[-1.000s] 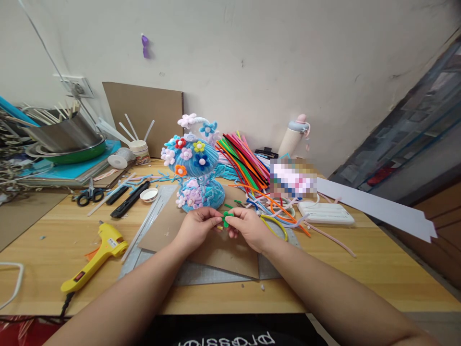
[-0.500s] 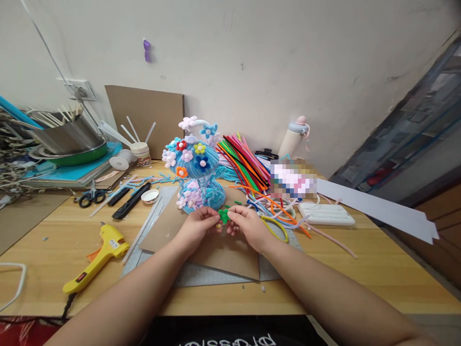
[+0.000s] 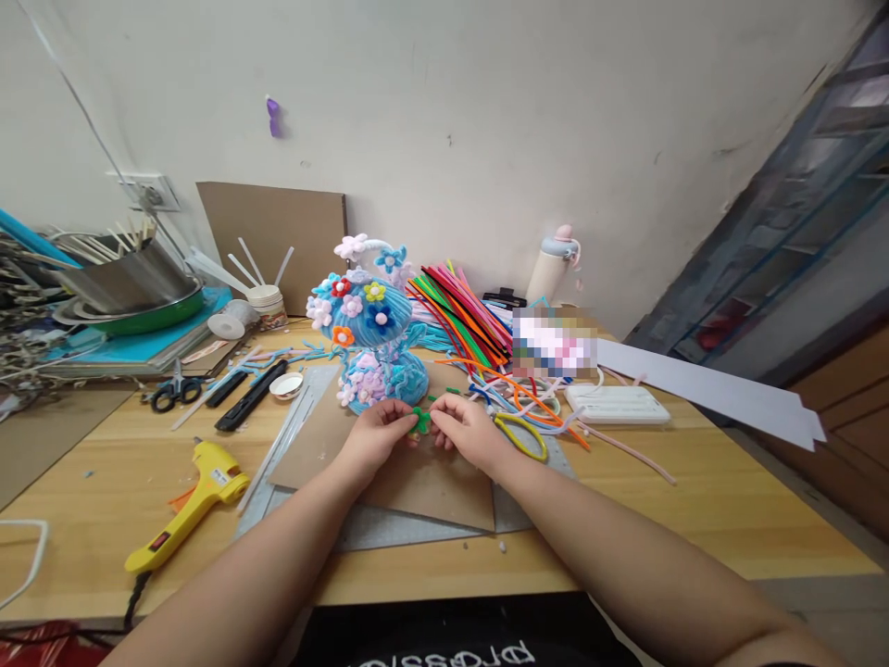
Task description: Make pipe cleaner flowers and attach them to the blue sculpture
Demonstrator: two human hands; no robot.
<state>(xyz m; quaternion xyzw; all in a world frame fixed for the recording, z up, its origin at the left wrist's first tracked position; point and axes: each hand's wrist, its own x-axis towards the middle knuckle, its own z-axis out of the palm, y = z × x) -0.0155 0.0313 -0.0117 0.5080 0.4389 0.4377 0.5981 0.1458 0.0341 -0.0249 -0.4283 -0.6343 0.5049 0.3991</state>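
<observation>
Between my two hands is a small green pipe-cleaner flower (image 3: 421,422). My left hand (image 3: 381,434) pinches its left side with thumb and forefinger. From the right, my right hand (image 3: 467,428) closes thumb and fingers on the other side; the other fingertips are partly hidden beneath. Just behind my hands stands a blue pipe-cleaner mushroom (image 3: 389,320) decorated with several coloured flowers. Short green pipe-cleaner pieces (image 3: 453,391) lie just past my right hand. Under my hands is a cardboard sheet (image 3: 437,496) on a grey cutting mat (image 3: 333,537).
At left lie a yellow glue gun (image 3: 201,505), black scissors (image 3: 176,391) and a black utility knife (image 3: 251,396). Beyond my right hand are yellow-handled scissors (image 3: 520,437), a bundle of coloured pipe cleaners (image 3: 462,315), a white box (image 3: 618,405) and a bottle (image 3: 548,273).
The head view has shifted slightly, so the table things appear a little further left. Both hands keep their pinch on the green flower, which looks slightly turned.
</observation>
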